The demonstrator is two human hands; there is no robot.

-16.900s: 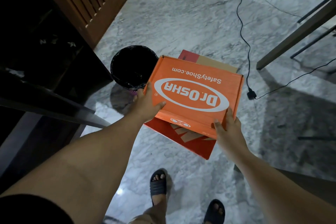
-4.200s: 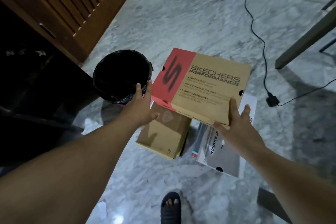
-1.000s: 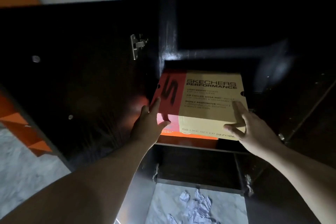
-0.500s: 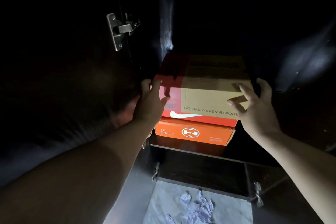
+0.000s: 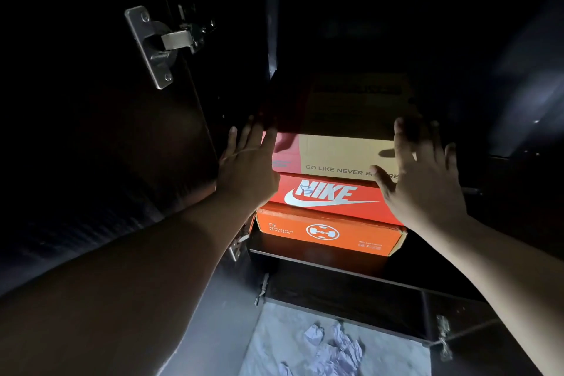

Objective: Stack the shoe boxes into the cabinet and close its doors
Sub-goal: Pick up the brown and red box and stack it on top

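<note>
Left hand (image 5: 247, 168): grip apart, fingers straight and close together, pointing up. The fingertips lie against the left front corner of the tan-and-red shoe box (image 5: 338, 152); palm faces the box, forearm reaching in from lower left.

Right hand (image 5: 424, 180): grip apart, fingers spread and straight, thumb out across the box's front face over the printed line "GO LIKE NEVER B…RE". Palm is at the right front corner; whether it presses or only hovers I cannot tell. Forearm comes in from lower right.

The tan-and-red box sits on top of a stack of three on the cabinet shelf (image 5: 320, 262): red Nike box (image 5: 332, 195) under it, orange box (image 5: 329, 232) at the bottom, its front edge at the shelf lip. Cabinet interior dark. The left door (image 5: 91, 131) stands open, metal hinge (image 5: 158, 43) showing. Crumpled paper (image 5: 332, 348) lies on the pale floor below.
</note>
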